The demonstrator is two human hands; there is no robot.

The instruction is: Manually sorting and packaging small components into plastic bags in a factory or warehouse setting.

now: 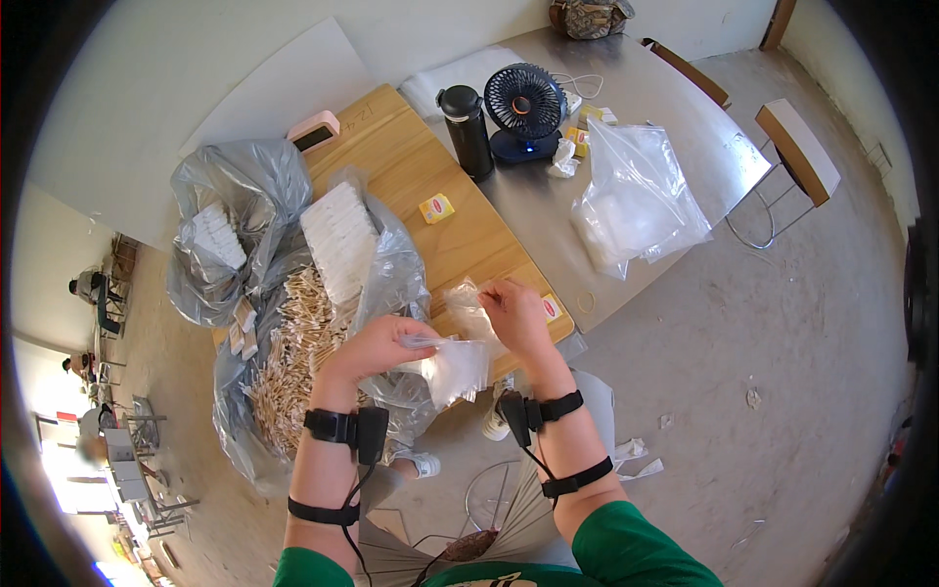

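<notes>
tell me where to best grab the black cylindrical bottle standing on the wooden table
Grip the black cylindrical bottle around its straight middle, probably from the wooden table's open side nearest the person. It stands upright with smooth round walls, and the dark desk fan crowds its right side while the lid on top is narrower.

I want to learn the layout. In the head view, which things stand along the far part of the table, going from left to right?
Pink box → black bottle → small dark fan → large clear plastic bag.
</notes>
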